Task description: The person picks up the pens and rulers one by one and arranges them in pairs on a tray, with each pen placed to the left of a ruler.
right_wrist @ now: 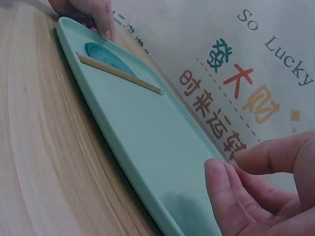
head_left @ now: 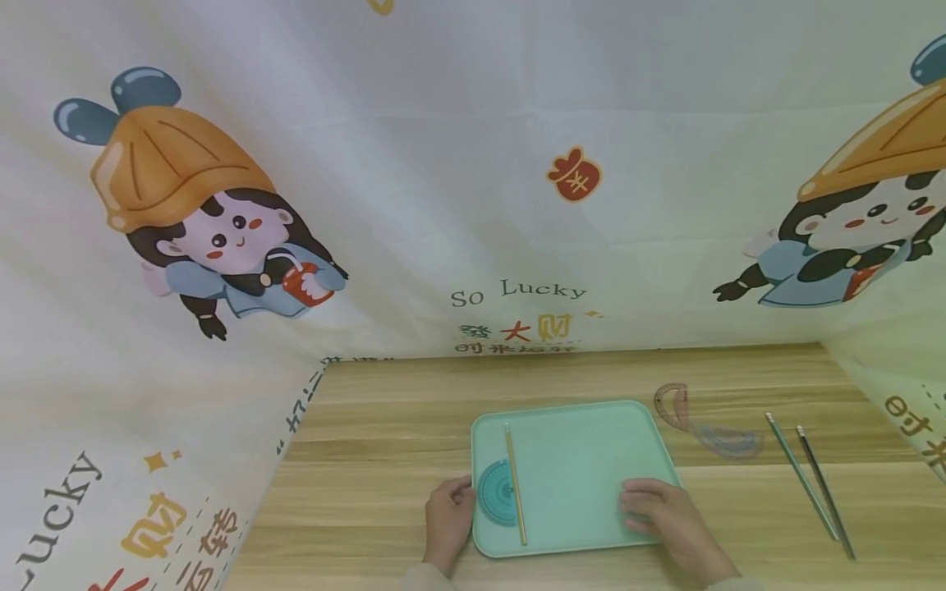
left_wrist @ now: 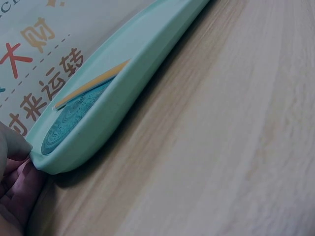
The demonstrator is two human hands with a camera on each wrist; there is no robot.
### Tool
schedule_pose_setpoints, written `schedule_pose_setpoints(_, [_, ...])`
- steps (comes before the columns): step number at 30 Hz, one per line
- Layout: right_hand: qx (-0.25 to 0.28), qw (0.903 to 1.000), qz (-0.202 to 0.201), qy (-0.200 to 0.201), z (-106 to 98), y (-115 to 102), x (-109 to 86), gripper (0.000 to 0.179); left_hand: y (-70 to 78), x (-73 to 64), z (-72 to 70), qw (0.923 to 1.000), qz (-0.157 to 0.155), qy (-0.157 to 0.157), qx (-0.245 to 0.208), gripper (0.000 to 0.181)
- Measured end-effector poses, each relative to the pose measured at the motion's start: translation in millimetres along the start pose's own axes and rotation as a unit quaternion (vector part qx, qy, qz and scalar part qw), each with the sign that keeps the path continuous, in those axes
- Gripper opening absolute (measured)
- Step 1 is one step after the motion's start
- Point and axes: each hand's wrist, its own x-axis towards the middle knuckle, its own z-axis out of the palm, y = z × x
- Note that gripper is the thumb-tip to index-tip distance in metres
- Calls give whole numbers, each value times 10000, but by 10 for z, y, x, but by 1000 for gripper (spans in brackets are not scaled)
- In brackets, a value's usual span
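- Left hand [head_left: 448,515]: thumb and fingers pinch the rim at the near left corner of the mint-green tray [head_left: 576,476], thumb uppermost.
- Right hand [head_left: 665,515]: fingers loosely bent, a small gap between thumb and fingertips, nothing held. Hand sits over the tray's right side; whether any part of it touches the rim is unclear from these angles.
- Tray lies flat on the wood-grain counter [head_left: 369,443], between the two hands.
- Inside tray, left end: teal protractor [head_left: 493,495], curved side toward the left rim.
- Yellow pencil [head_left: 516,492] lies lengthwise along the protractor's straight edge, pale tip toward the back.
- Counter, just right of tray's far corner: pinkish clear protractor [head_left: 678,407], with bluish clear protractor [head_left: 727,442] just beside it, nearer the person.
- Further right, well apart from tray: green pencil [head_left: 801,476] and dark pencil [head_left: 825,494], near ends close together, far ends spread.
- Behind: pale printed cloth [head_left: 414,205], cartoon figures and "So Lucky" lettering.
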Motion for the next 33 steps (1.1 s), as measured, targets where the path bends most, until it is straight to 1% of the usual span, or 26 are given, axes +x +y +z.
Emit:
schedule_pose_setpoints(6, [-109, 9999, 7, 78, -120, 28, -44, 50, 1, 0, 4, 10000, 15, 20, 1, 25])
schedule_pose_setpoints(12, [-144, 9994, 59, 296, -225, 46, -85, 50, -4, 0, 7, 10000, 31, 33, 7, 24])
schedule_pose_setpoints(17, [-197, 9992, 55, 339, -325, 59, -107, 50, -1, 1, 4, 10000, 42, 8, 19, 24])
schedule_pose_setpoints(26, [-200, 9990, 168, 369, -492, 95, -169, 51, 7, 1, 2, 9999, -68, -52, 78, 25])
schedule_pose_setpoints(31, [-233, 9985, 222, 432, -561, 101, -178, 52, -4, 9, 2, 10000, -32, -50, 67, 25])
schedule_pose_setpoints(33, [-239, 9979, 309, 512, -589, 104, -183, 52, -8, 9, 3, 10000, -20, -53, 54, 25])
